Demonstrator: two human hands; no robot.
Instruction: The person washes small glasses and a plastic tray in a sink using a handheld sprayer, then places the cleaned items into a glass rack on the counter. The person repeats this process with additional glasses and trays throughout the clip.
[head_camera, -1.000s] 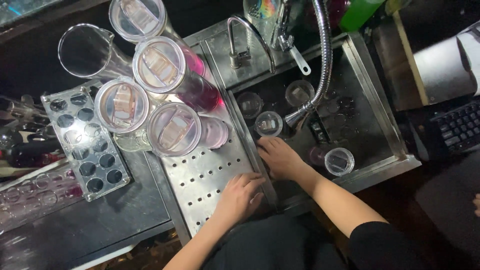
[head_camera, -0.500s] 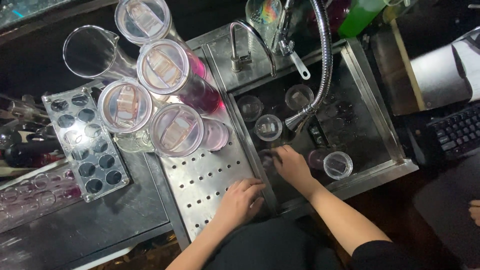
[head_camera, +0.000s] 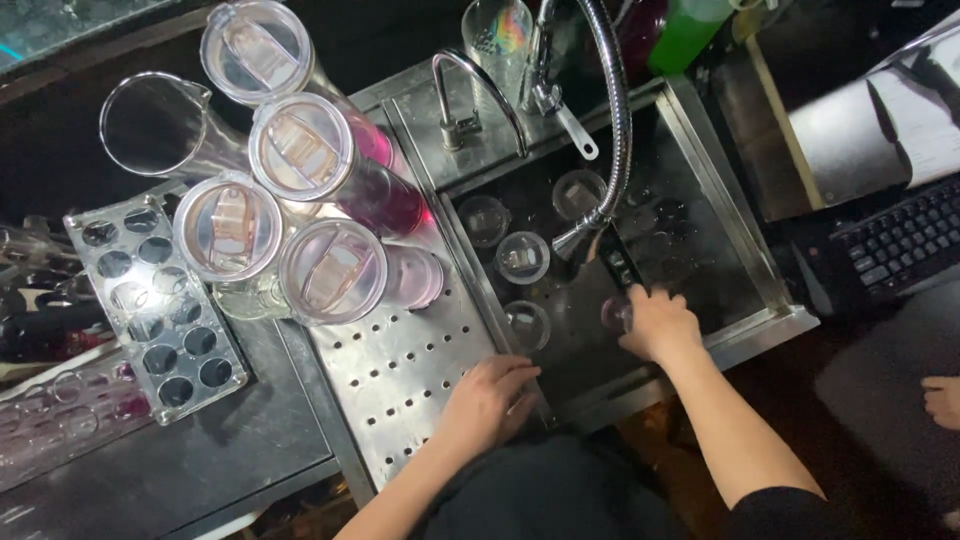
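My right hand (head_camera: 658, 325) is down in the steel sink (head_camera: 745, 265), closed around a small clear glass (head_camera: 613, 315) near the front right. My left hand (head_camera: 488, 400) lies flat on the perforated steel drainboard (head_camera: 385, 360), holding nothing, with its fingertips at the sink's front left rim. Several more small clear glasses stand in the sink, one (head_camera: 523, 257) under the sprayer, one (head_camera: 485, 220) at the left wall, one (head_camera: 527, 325) near my left hand.
A flexible metal faucet hose (head_camera: 612, 110) arches over the sink. Tall lidded tumblers (head_camera: 333, 270) and a clear pitcher (head_camera: 155, 125) crowd the left counter beside a clear tray with round holes (head_camera: 160, 300). A keyboard (head_camera: 900, 240) sits right; a green bottle (head_camera: 690, 30) stands behind.
My right hand has moved right from the sink's front left to its front right and closed on the small glass. My left hand has stayed on the drainboard.
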